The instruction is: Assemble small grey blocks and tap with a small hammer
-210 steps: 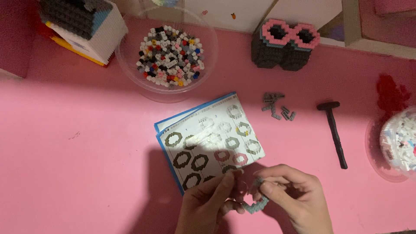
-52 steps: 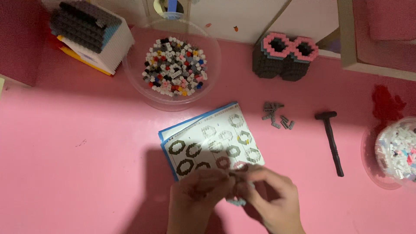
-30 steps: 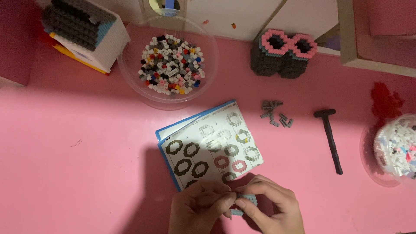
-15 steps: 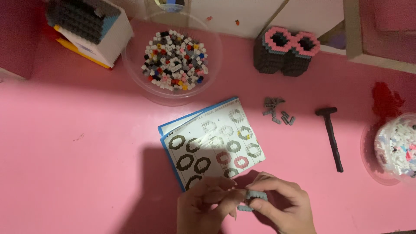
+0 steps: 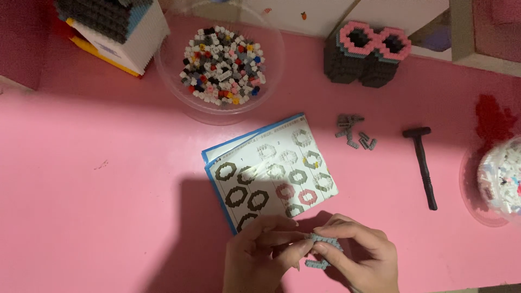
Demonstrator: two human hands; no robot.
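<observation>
Both of my hands are at the bottom middle of the pink table (image 5: 97,217). My left hand (image 5: 260,258) and my right hand (image 5: 358,255) together pinch a small grey piece built of tiny bricks (image 5: 323,249), held between the fingertips. Just above the hands lies an instruction sheet (image 5: 271,168) with ring-shaped diagrams; my left fingers overlap its lower edge. Most of the grey piece is hidden by my fingers.
A clear bowl of mixed small bricks (image 5: 222,62) stands at the back. A black and pink double-ring build (image 5: 366,54) sits back right, loose grey bricks (image 5: 355,133) and a small black hammer (image 5: 422,163) to the right, another bowl (image 5: 496,182) at the right edge, a blocky build (image 5: 111,27) back left.
My hands have stayed at the sheet's lower edge, turning and pressing the grey piece. The view has shifted slightly; nothing else on the table moved.
</observation>
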